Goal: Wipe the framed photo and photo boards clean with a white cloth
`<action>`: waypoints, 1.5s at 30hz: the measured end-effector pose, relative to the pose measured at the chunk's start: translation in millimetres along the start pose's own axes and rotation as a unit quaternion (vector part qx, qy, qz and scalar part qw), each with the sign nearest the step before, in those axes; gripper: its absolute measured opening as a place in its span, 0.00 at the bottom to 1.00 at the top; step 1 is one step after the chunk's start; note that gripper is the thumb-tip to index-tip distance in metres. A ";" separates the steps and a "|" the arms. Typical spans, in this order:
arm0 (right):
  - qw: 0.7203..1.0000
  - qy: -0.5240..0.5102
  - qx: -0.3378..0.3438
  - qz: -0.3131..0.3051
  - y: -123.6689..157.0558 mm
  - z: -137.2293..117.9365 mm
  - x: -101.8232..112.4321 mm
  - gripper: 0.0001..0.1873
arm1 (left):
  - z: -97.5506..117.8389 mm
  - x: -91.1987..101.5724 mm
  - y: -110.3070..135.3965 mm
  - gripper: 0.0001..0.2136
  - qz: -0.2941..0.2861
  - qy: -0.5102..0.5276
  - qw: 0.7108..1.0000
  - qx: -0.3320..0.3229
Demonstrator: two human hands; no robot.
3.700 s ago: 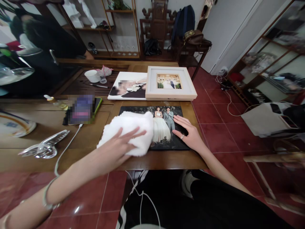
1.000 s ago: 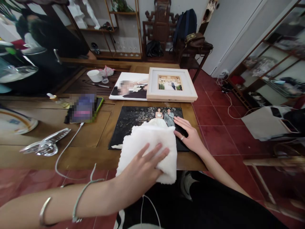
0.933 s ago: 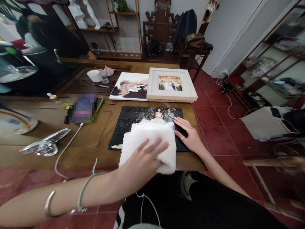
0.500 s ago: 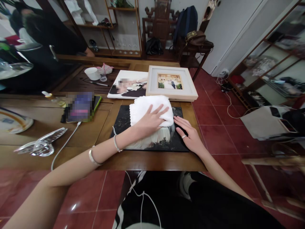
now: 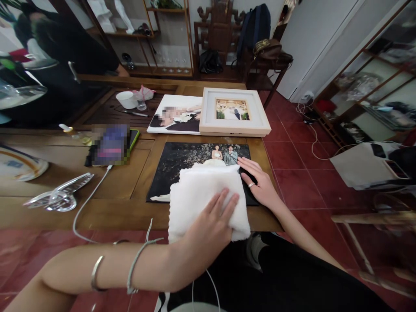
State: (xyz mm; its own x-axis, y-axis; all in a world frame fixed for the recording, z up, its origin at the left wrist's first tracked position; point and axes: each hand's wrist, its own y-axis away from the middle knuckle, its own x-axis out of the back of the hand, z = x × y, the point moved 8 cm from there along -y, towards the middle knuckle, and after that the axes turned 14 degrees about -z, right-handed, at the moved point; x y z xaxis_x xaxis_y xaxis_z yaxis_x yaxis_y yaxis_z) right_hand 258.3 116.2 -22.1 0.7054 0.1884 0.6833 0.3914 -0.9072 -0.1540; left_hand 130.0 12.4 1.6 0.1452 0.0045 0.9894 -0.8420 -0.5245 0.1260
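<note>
A dark wedding photo panel [image 5: 182, 162] lies flat at the near edge of the wooden table [image 5: 136, 173]. A folded white cloth [image 5: 203, 195] covers its near right part and hangs over the table edge. My left hand [image 5: 208, 234] presses flat on the cloth with fingers spread, bracelets on the wrist. My right hand [image 5: 260, 184], wearing a ring, rests flat and open on the panel's right edge, holding it still.
Behind the panel lie a white-framed photo [image 5: 234, 112] and a frameless photo print [image 5: 177, 115]. To the left are a phone [image 5: 110, 138] with a white cable, a glass dish [image 5: 58, 197], a plate [image 5: 19, 164] and a white cup [image 5: 126, 99]. Red floor tiles lie to the right.
My left hand has drawn the cloth from the panel's far edge back toward me, to the near edge. My right hand has stayed in place.
</note>
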 end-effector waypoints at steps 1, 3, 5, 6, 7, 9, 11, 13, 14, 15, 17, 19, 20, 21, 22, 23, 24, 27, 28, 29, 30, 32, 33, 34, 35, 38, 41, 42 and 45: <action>1.000 0.000 0.000 0.000 -0.2 0.1 -0.1 0.20 | 0.2 1.8 1.0 0.07 -0.003 0.011 1.000 -0.011; 1.000 0.001 0.001 -0.002 -0.4 0.5 -0.3 0.20 | -8.0 4.8 -2.5 0.09 -0.014 0.036 0.999 -0.022; 1.000 0.002 0.002 -0.004 -0.4 1.4 -0.6 0.20 | -26.3 7.1 -11.5 0.10 -0.024 0.052 0.998 -0.015; 1.000 0.002 0.003 -0.005 -0.4 1.8 -0.8 0.21 | -38.7 8.2 -17.0 0.10 -0.025 0.056 0.998 -0.002; 1.000 0.003 0.004 -0.005 -0.3 2.1 -0.8 0.21 | -52.0 9.2 -22.6 0.11 -0.024 0.055 0.998 0.013; 1.000 0.004 0.006 -0.003 -0.1 2.5 -0.7 0.21 | -78.2 11.0 -32.4 0.11 -0.015 0.046 0.997 0.053; 1.000 0.004 0.008 -0.001 0.0 2.4 -0.7 0.21 | -97.3 11.2 -39.2 0.11 -0.006 0.037 0.995 0.095; 1.000 0.002 0.007 -0.002 -0.1 2.2 -1.0 0.21 | -103.8 8.8 -43.9 0.11 -0.010 0.033 0.992 0.124; 1.000 -0.001 0.007 -0.001 0.0 2.0 -0.9 0.21 | -102.0 7.2 -45.9 0.12 -0.015 0.033 0.991 0.131; 1.000 -0.007 0.005 0.001 0.3 1.9 -0.5 0.21 | -97.1 5.6 -48.1 0.12 -0.022 0.034 0.991 0.131; 1.000 -0.025 -0.006 0.010 1.7 3.1 1.0 0.22 | -82.4 4.1 -52.8 0.13 -0.028 0.037 0.992 0.119; 0.998 -0.057 -0.022 0.020 3.9 6.0 2.7 0.24 | -66.9 4.6 -58.8 0.13 -0.025 0.044 0.993 0.105; 0.996 -0.076 -0.029 0.024 5.2 7.6 3.1 0.25 | -60.5 5.2 -62.2 0.13 -0.020 0.047 0.993 0.103; 0.995 -0.094 -0.034 0.026 6.3 8.9 3.4 0.26 | -54.7 5.9 -65.7 0.13 -0.014 0.048 0.993 0.103; 0.993 -0.110 -0.034 0.027 7.3 9.8 3.6 0.26 | -49.2 6.5 -69.0 0.13 -0.008 0.046 0.994 0.103; 0.991 -0.123 -0.033 0.027 8.1 10.4 3.8 0.26 | -43.4 7.0 -71.8 0.13 -0.002 0.042 0.994 0.102; 0.990 -0.132 -0.032 0.025 8.5 10.8 3.8 0.26 | -37.4 7.3 -73.6 0.13 0.004 0.035 0.994 0.100; 0.990 -0.138 -0.036 0.014 8.3 12.0 3.2 0.26 | -14.8 7.3 -69.1 0.12 0.020 0.004 0.997 0.078; 0.990 -0.134 -0.037 0.010 7.7 11.8 2.9 0.26 | -6.7 7.4 -63.6 0.12 0.027 -0.010 0.997 0.073; 0.992 -0.125 -0.033 0.006 6.9 10.8 2.4 0.26 | 1.6 7.7 -56.4 0.12 0.034 -0.025 0.997 0.067; 0.993 -0.112 -0.026 0.001 6.0 9.0 1.8 0.26 | 9.4 7.6 -48.1 0.12 0.039 -0.040 0.997 0.061; 0.997 -0.078 -0.007 -0.008 4.1 4.4 -0.3 0.25 | 22.5 7.3 -30.0 0.11 0.047 -0.059 0.996 0.047; 0.998 -0.061 0.002 -0.013 3.2 2.4 -1.5 0.25 | 27.1 6.8 -21.4 0.10 0.049 -0.061 0.996 0.036; 0.999 -0.047 0.007 -0.015 2.5 1.0 -2.4 0.24 | 29.5 5.9 -13.7 0.09 0.049 -0.056 0.997 0.025; 0.999 -0.036 0.010 -0.016 1.9 0.3 -3.3 0.23 | 29.5 5.3 -7.1 0.08 0.048 -0.046 0.998 0.015; 1.000 -0.008 0.013 -0.019 0.5 -0.1 -5.0 0.22 | 15.4 3.8 4.9 0.05 0.023 -0.004 1.000 -0.008; 1.000 0.007 0.014 -0.018 -0.1 0.6 -5.2 0.22 | -13.2 6.6 5.6 0.05 -0.019 0.038 0.998 -0.035; 1.000 0.010 0.015 -0.017 -0.2 0.8 -5.0 0.22 | -26.3 8.6 3.0 0.07 -0.032 0.050 0.998 -0.034; 0.999 0.017 0.024 -0.013 -0.1 0.6 -5.0 0.23 | -76.1 17.2 -16.4 0.13 -0.046 0.079 0.996 0.015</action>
State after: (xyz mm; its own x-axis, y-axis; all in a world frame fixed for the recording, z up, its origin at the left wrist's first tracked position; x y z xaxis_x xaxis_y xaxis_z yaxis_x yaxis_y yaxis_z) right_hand 255.2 115.6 -25.9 0.6746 0.1980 0.7112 0.4379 -0.8829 -0.1695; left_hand 106.8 85.9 22.0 0.1352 0.1871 0.9730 -0.8130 -0.5403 0.2169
